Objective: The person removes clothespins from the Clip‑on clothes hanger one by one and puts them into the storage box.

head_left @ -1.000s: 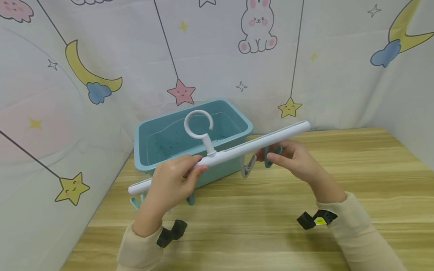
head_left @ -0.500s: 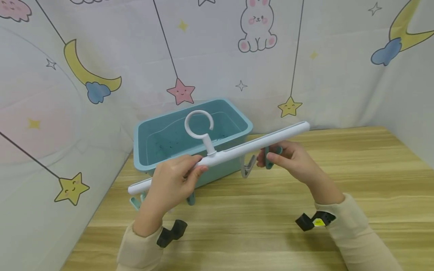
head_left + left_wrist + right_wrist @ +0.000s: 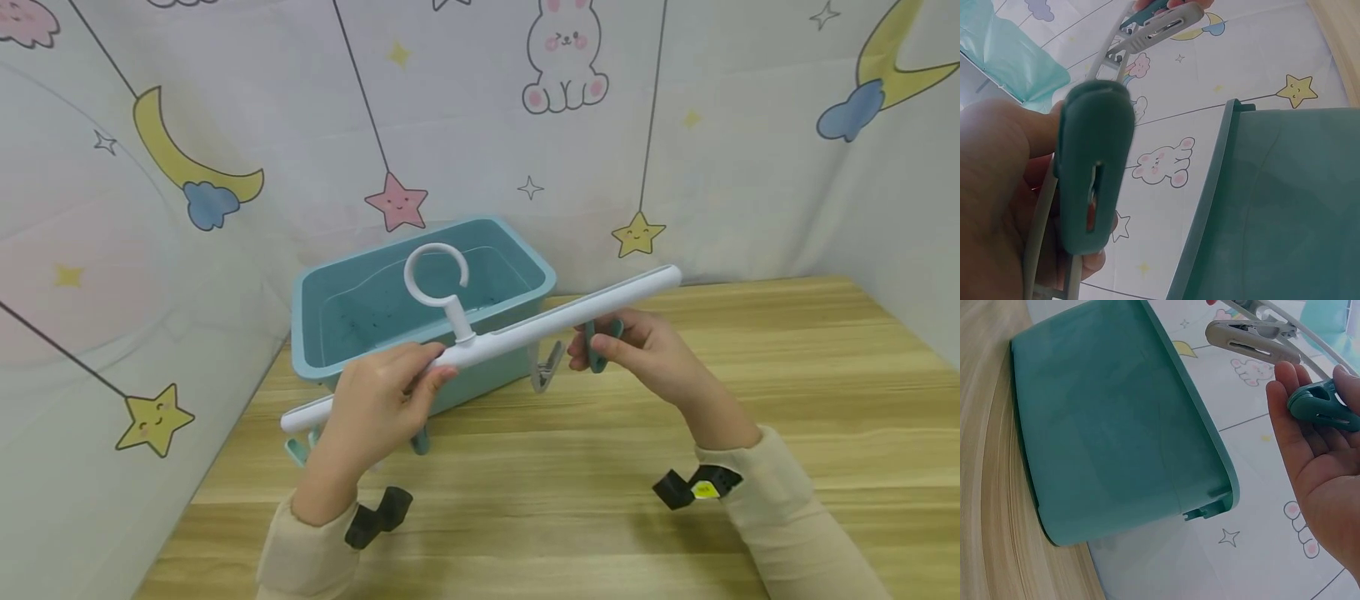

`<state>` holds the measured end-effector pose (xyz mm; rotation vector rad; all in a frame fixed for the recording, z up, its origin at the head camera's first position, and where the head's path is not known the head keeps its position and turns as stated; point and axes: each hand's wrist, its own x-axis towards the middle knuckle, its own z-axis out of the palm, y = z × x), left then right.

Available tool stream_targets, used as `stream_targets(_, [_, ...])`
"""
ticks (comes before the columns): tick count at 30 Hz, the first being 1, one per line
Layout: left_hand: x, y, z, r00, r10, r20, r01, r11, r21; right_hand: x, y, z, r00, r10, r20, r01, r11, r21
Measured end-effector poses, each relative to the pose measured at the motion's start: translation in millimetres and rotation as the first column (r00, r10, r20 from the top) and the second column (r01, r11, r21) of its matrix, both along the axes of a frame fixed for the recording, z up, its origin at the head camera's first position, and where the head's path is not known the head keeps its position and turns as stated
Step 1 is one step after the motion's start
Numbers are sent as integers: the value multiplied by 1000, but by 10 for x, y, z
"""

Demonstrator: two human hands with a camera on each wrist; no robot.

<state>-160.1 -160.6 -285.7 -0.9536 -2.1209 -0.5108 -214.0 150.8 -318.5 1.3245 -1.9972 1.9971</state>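
A white clip hanger [image 3: 585, 312] with a round hook [image 3: 459, 321] is held slantwise, its right end higher. My left hand [image 3: 382, 408] grips its bar just left of the hook, thumb on the near side. My right hand [image 3: 652, 358] pinches a teal clip [image 3: 1322, 412] under the bar's right half. Beside that clip hangs a grey clip [image 3: 546, 367]. Another teal clip [image 3: 1094, 169] shows large in front of the left fingers in the left wrist view. A further pale teal clip [image 3: 297, 451] hangs at the bar's left end, partly behind the left wrist.
Behind the hanger stands a teal plastic tub [image 3: 480, 379], with small dark marks inside it. The wooden table [image 3: 750, 375] reaches back to a white cloth backdrop [image 3: 480, 150] printed with stars, moons and a rabbit. Both wrists carry small black cameras [image 3: 378, 517].
The right hand and its teal clip have dropped very slightly, and the right sleeve has shifted a little left. The left hand keeps its hold on the bar. The head view has shifted slightly.
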Motion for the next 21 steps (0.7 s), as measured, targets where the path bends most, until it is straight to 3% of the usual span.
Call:
stream_targets(13, [2,11,-7,1000,-9,-6,9,1000,-3,17,13,37,999,-32,3,32,999,8])
stream_targets(21, [13,10,-3,1000,-2,-2,2,1000,-9,81,-9,79,990,-133,47,132,991,35])
